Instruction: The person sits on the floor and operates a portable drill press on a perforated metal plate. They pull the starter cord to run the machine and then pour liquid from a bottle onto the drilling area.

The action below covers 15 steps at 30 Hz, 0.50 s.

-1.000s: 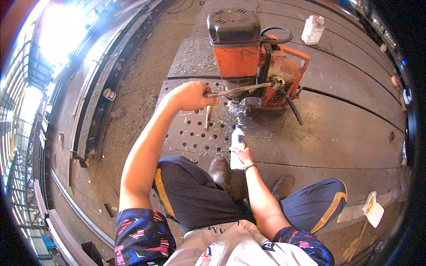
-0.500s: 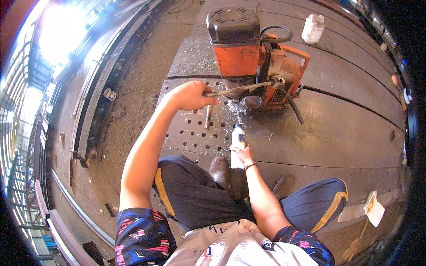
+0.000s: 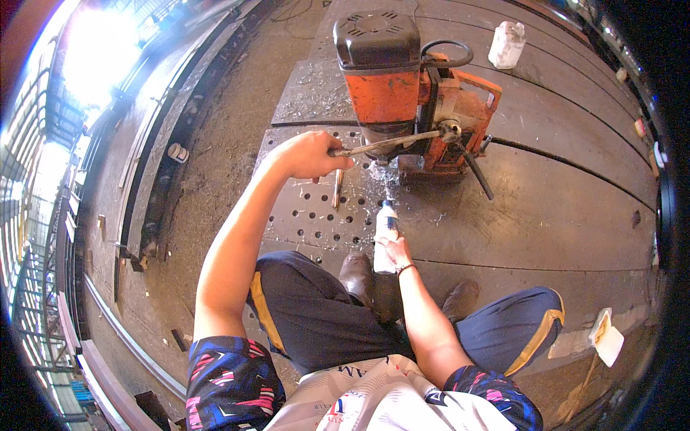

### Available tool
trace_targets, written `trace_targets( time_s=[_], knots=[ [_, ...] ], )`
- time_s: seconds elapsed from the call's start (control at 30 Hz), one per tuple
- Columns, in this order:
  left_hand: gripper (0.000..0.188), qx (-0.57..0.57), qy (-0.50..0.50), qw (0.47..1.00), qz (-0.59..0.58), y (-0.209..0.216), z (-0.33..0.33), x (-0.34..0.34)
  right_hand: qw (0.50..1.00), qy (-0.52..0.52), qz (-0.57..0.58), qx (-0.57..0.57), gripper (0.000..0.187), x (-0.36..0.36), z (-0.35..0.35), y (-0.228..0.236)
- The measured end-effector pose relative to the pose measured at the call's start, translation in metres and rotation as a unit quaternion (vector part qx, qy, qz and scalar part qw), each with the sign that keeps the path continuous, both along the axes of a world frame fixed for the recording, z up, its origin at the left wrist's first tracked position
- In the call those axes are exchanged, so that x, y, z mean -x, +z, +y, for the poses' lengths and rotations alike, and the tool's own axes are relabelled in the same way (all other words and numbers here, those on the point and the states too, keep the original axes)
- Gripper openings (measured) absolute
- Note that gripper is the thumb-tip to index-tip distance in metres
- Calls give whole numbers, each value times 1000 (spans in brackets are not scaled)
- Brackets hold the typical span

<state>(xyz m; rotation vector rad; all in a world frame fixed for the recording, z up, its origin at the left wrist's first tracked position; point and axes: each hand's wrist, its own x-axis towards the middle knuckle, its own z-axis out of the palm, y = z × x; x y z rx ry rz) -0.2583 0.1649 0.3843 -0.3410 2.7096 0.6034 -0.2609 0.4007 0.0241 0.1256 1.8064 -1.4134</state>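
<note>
An orange and black magnetic drill point(image 3: 384, 93) stands upright on a steel plate point(image 3: 302, 208) that has rows of round holes. My left hand point(image 3: 314, 155) is closed round the end of the drill's feed handle point(image 3: 395, 144), which reaches left from the hub. My right hand point(image 3: 392, 253) grips a white squeeze bottle point(image 3: 386, 224) with a dark cap, its tip toward the drill's base. Pale shavings point(image 3: 384, 176) lie between the bottle tip and the drill; the cutter itself is hard to make out. A brush point(image 3: 337, 188) rests on the plate below my left hand.
A white jug point(image 3: 507, 45) stands on the plate at the far right. From the drill a black cable point(image 3: 568, 158) runs right. At lower right lies an opened white container point(image 3: 606, 337). Steel beams point(image 3: 165, 136) and a small bucket point(image 3: 178, 152) are on the left. My boots point(image 3: 356, 276) are close to the bottle.
Hardly anything differs. Both hands keep their grips in nearly the same places, and the drill stands where it was.
</note>
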Motion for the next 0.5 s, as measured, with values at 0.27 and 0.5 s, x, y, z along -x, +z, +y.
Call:
trace_targets(
  time_s=[0.27,0.5],
  knots=[
    [55,1,-15,1000,9,2,1,1,999,-9,-1,35,32,1,1,-11],
    [54,-3,-11,1000,7,-3,-2,0,999,-9,-17,30,29,0,0,0]
  ],
)
